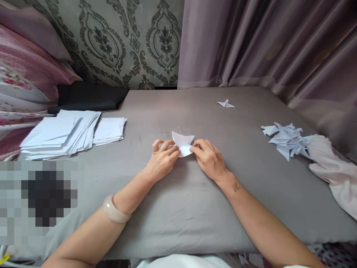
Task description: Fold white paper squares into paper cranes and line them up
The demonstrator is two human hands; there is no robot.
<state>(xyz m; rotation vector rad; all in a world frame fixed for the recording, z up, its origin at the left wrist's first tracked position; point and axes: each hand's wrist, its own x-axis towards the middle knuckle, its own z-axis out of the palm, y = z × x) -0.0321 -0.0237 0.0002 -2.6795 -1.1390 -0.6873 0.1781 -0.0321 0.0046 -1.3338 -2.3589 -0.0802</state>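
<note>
A small white sheet of paper (184, 140), with creases and curled edges, is held just above the grey cloth in front of me. My left hand (164, 158) pinches its left edge between thumb and fingers. On the opposite edge, the fingertips of my right hand (209, 158) are closed on the paper too. The fingers cover parts of both side edges.
Left lie a large stack of white paper (60, 136), a smaller stack (110, 130) and a black folded item (92, 96). One folded paper piece (226, 104) lies far back. A pile of folded papers (290, 139) sits right, beside pale fabric (329, 163).
</note>
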